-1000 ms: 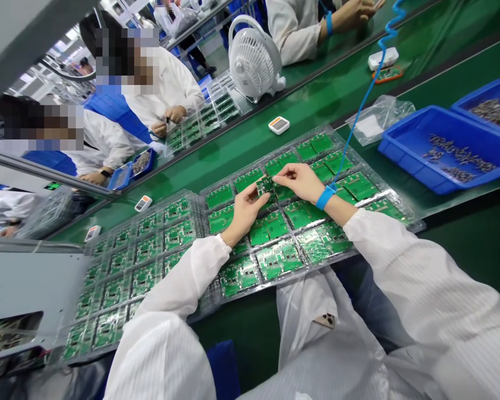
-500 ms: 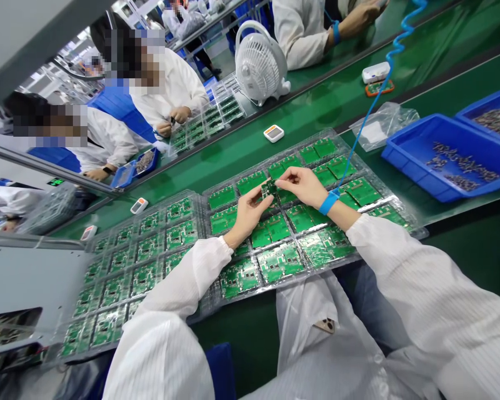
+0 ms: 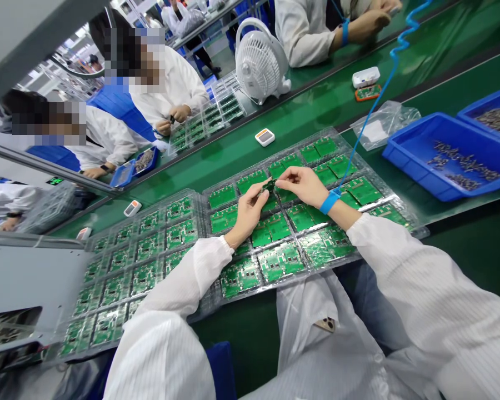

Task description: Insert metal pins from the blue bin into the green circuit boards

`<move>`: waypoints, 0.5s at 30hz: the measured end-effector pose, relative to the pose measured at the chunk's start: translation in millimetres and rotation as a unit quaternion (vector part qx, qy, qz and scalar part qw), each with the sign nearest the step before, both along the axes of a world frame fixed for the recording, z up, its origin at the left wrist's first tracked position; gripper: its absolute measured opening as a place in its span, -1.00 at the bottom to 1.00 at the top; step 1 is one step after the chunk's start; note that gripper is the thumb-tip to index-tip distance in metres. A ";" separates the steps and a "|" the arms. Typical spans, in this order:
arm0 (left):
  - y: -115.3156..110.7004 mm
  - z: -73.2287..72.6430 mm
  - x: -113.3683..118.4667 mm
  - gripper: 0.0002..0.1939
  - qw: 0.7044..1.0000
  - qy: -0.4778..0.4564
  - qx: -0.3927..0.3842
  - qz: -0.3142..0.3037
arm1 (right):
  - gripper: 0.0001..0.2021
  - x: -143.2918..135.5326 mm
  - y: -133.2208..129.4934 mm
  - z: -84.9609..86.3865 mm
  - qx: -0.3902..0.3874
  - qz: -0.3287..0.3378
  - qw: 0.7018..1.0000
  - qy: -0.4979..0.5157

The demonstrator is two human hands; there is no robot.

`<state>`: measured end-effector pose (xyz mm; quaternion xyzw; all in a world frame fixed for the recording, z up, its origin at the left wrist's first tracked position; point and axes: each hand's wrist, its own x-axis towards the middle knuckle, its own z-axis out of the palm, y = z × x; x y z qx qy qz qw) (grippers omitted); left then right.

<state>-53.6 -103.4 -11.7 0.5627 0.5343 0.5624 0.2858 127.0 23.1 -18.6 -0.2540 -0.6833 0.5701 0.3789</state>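
Note:
My left hand (image 3: 250, 211) is closed on a small green circuit board (image 3: 268, 186), gripping it between thumb and fingers above the middle of a clear plastic tray (image 3: 270, 286). At the board's right edge, the thumb and fingertips of my right hand (image 3: 302, 184) are pinched together; whatever lies between them is too small to make out. A blue wrist strap (image 3: 330, 201) with a coiled cord circles my right wrist. Under both hands, several green circuit boards (image 3: 281, 261) lie in the tray's compartments, some with dark chips facing up.
Left stands another tray (image 3: 202, 222) of boards. Blue bins (image 3: 416, 161) of small metal parts and a plastic bag (image 3: 383, 128) lie at right. White devices (image 3: 265, 137) rest on the green belt (image 3: 216, 161). Co-workers and a white fan (image 3: 260, 61) are beyond.
The board in my left hand has tilted so that less of its face shows. White devices on the belt have shifted left. My hands have stayed almost in place.

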 end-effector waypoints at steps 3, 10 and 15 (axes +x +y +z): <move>0.6 -0.2 -0.3 -0.59 1.000 0.009 0.007 -0.009 | -0.45 -0.3 -0.8 0.8 0.001 -0.004 1.000 0.004; -0.1 1.6 1.7 -0.56 1.000 0.004 -0.009 -0.011 | -0.44 0.3 -3.6 6.1 -0.007 -0.007 1.000 0.014; 0.1 2.1 5.1 -0.54 0.999 -0.013 -0.014 -0.026 | -0.42 -0.8 -5.4 9.3 -0.029 -0.010 0.999 0.031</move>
